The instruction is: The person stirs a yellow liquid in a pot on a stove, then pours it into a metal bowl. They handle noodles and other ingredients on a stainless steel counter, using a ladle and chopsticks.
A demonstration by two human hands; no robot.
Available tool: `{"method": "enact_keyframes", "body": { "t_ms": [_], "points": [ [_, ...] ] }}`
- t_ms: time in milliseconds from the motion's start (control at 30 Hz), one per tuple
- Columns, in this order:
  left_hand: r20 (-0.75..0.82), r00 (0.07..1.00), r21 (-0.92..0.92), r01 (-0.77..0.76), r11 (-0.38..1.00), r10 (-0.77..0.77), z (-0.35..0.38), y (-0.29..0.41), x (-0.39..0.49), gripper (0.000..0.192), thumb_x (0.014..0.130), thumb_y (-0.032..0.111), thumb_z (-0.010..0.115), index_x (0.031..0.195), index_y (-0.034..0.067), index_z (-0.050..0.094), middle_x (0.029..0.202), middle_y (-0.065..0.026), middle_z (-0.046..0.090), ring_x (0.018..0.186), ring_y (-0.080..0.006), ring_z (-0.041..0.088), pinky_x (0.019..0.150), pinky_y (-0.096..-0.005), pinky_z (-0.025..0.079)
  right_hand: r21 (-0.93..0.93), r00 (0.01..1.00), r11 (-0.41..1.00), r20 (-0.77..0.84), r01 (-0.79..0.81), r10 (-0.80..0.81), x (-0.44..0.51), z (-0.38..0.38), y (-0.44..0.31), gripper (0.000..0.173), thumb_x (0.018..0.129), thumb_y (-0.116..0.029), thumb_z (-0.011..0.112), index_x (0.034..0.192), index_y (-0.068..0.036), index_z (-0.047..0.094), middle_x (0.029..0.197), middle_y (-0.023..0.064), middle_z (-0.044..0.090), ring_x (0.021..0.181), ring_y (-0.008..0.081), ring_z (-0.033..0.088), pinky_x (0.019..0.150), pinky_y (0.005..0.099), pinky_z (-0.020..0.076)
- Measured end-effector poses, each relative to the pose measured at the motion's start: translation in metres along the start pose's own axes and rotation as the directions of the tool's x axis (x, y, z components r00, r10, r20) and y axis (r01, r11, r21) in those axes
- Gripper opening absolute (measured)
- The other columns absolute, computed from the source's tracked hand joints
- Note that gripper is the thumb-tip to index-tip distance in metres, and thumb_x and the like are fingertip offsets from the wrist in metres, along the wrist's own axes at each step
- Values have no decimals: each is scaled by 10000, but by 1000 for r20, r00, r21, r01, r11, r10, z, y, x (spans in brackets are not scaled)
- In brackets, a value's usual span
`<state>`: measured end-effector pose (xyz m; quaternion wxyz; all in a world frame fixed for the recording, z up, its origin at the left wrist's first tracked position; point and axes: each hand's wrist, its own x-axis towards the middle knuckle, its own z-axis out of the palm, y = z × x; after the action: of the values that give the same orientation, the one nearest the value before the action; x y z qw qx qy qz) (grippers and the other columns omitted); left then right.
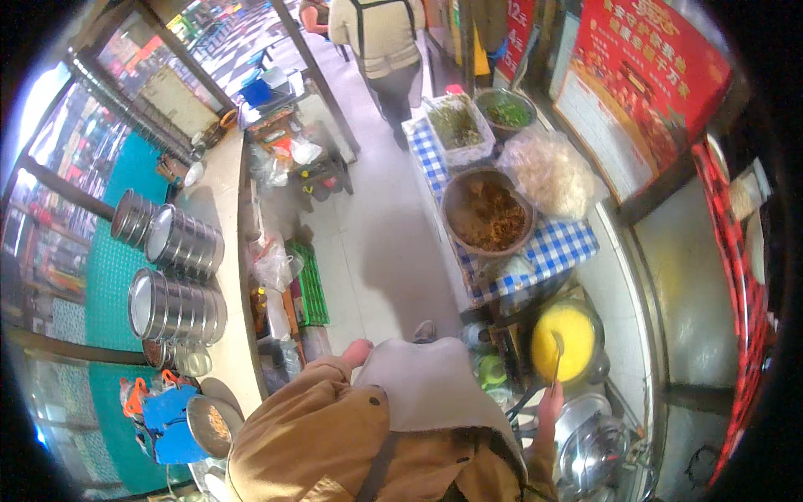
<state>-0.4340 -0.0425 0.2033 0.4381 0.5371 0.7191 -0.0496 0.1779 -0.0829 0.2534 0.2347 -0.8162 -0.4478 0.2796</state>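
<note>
My right hand (550, 401) grips the handle of a metal ladle (558, 348), whose head rests in a pot of yellow food (568, 336), perhaps a porridge or a batter. Just below the pot are shiny metal lids or pans (593, 439), near my right forearm. My left hand (357, 352) hangs at the left edge of my pale apron (420, 383). Its fingers look curled, but they are too small and blurred to tell whether anything is in them.
On a blue checked cloth (564, 241) stand a bowl of brown food (489, 210), a tub of chopped greens (461, 128) and a bulging plastic bag (549, 172). Stacked steel containers (179, 305) line the left counter (235, 314). A person (379, 37) is in the aisle ahead.
</note>
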Motion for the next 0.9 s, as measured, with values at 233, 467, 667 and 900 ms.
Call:
{"method": "enact_keyframes", "body": {
  "t_ms": [233, 467, 667, 900],
  "points": [
    [19, 1000, -50, 1, 999, -1, -1, 2, 5, 377, 821, 360, 632, 981, 30, 722, 1026, -225, 693, 994, -397, 647, 885, -449, 510, 547, 957, 793, 62, -269, 282, -34, -3, -17, 427, 955, -135, 502, 1375, -60, 497, 858, 100, 606, 679, 213, 573, 588, 316, 476],
    [33, 996, 40, -87, 995, 86, -4, 6, 9, 373, 826, 360, 629, 979, 34, 724, 1038, -217, 691, 995, -402, 644, 877, -447, 513, 726, 867, 484, 344, -489, 360, -12, 59, 25, 436, 965, -193, 513, 1393, -114, 482, 688, 72, 562, 474, 192, 514, 419, 329, 447],
    [-16, 1000, -9, -14, 1000, 13, -13, 15, -5, 367, 822, 369, 632, 967, 47, 733, 1037, -204, 699, 993, -388, 652, 875, -441, 517, -63, 994, 998, -107, 4, -10, 20, 61, 32, 426, 976, -167, 479, 1361, 12, 503, 1269, 247, 603, 1142, 396, 588, 1001, 413, 443],
    [-9, 999, -103, 31, 994, -32, -12, 17, -16, 399, 844, 381, 638, 970, 10, 714, 988, -227, 696, 924, -397, 657, 815, -444, 513, -54, 997, 997, -50, -55, 52, 42, -2, 10, 442, 961, -119, 479, 1380, 23, 482, 1290, 280, 579, 1200, 400, 566, 1000, 423, 453]
  ]
}}
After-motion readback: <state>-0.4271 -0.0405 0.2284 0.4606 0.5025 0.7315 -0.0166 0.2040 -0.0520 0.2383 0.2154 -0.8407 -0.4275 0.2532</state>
